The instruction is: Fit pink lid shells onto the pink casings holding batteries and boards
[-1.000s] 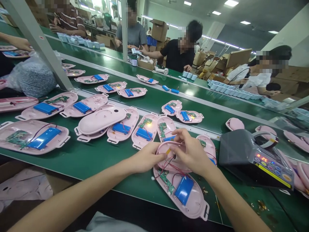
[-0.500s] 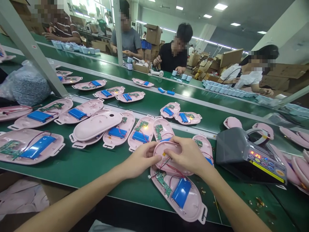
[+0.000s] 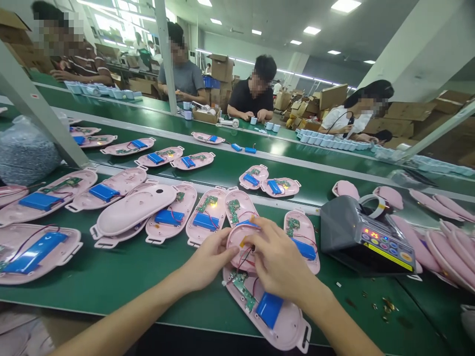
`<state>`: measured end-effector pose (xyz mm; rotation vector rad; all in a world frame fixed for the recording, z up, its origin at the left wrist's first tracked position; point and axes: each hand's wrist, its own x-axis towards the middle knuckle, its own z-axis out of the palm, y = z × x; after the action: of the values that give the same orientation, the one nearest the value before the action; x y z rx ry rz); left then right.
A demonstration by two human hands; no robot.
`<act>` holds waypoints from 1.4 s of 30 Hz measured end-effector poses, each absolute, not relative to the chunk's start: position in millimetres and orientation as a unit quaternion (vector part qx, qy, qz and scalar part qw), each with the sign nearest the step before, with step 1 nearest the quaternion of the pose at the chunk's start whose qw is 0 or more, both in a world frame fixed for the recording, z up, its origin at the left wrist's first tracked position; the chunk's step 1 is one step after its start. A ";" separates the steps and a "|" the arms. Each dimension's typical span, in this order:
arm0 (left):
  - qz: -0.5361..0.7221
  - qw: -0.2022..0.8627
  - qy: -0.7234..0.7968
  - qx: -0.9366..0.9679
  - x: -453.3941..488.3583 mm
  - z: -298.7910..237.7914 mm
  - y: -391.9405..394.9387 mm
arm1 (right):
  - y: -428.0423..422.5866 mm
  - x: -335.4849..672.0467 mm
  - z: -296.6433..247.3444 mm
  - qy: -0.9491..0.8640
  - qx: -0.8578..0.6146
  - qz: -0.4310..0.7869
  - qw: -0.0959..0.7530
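Observation:
My left hand (image 3: 210, 259) pinches the left edge of a pink plastic cover (image 3: 234, 238), its thumb inside the rim. My right hand (image 3: 280, 259) bends over the cover's right side, fingers curled together at its inner face; what they hold is hidden. A bit of amber tape shows at one right fingertip, another inside the cover. Red and black wires (image 3: 244, 259) run from the cover to a matching pink shell (image 3: 285, 329) below it on the bench. In that shell lie a green circuit board (image 3: 243, 289) and a blue battery pack (image 3: 269, 309).
Several pink shells with boards and batteries lie left and ahead, one shell (image 3: 302, 240) close right. A grey tape dispenser (image 3: 341, 237) reading 25 stands right, near stacked pink covers (image 3: 449, 252). Small amber scraps (image 3: 388, 306) litter the bench. Co-workers sit across the green table.
My right hand has shifted from gripping the cover's far rim to curling its fingers at the inner face. The cover is tilted up more. The view has turned slightly right.

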<state>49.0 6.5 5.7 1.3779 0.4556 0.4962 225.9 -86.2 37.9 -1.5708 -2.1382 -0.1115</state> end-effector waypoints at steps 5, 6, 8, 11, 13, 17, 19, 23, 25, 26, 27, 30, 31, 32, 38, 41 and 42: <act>0.229 0.611 0.187 0.734 43.6 22.8 4.2 | -78.6 226.0 30.6 -0.786 -0.560 -0.040 0.258; 0.207 0.617 0.169 0.740 41.1 26.7 4.0 | -76.9 225.7 29.4 -0.776 -0.564 -0.024 0.282; 0.147 0.632 0.131 0.750 35.4 32.4 3.6 | -74.2 225.5 26.6 -0.741 -0.576 0.019 0.343; 0.102 0.587 0.111 0.795 30.7 32.1 2.5 | -72.3 228.7 21.7 -0.674 -0.593 0.081 0.434; 0.107 0.551 0.118 0.819 32.8 26.7 1.8 | -73.4 233.7 18.2 -0.642 -0.602 0.109 0.463; 0.128 0.468 0.083 0.871 42.0 14.6 2.1 | -79.2 247.0 10.1 -0.646 -0.635 0.109 0.410; 0.140 0.384 0.019 0.913 43.6 12.5 2.9 | -80.9 252.2 5.7 -0.650 -0.644 0.095 0.392; 0.162 0.255 -0.081 0.950 42.4 14.8 6.8 | -79.2 255.9 2.6 -0.652 -0.649 0.069 0.386; 0.162 0.209 -0.103 0.959 43.8 16.5 10.4 | -79.3 254.8 8.0 -0.646 -0.655 0.054 0.389; 0.159 0.191 -0.112 0.962 45.0 17.2 12.3 | -80.6 253.8 12.8 -0.642 -0.658 0.046 0.391; 0.155 0.182 -0.121 0.964 46.2 17.8 14.1 | -83.0 252.7 18.7 -0.638 -0.660 0.041 0.395; 0.148 0.233 -0.096 0.956 46.8 18.3 15.7 | -95.0 251.2 37.8 -0.645 -0.670 0.015 0.367; 0.152 0.288 -0.054 0.944 45.5 18.0 14.4 | -99.3 251.6 42.4 -0.653 -0.677 -0.010 0.341; 0.162 0.354 0.005 0.921 43.9 17.3 12.1 | -103.1 252.5 45.3 -0.660 -0.683 -0.044 0.309; 0.303 0.465 0.178 0.813 40.5 7.1 -12.9 | -104.5 246.3 36.5 -0.690 -0.659 -0.187 0.231; 0.415 0.342 0.171 0.826 47.0 1.5 -20.6 | -98.3 232.7 35.5 -0.715 -0.620 -0.159 0.281; 0.441 0.318 0.177 0.820 49.4 0.1 -21.2 | -96.4 228.9 36.4 -0.720 -0.608 -0.151 0.298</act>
<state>49.4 -21.2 0.1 2.1575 0.4661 1.1596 228.9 -96.4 36.4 -1.6148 -1.9135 -0.4014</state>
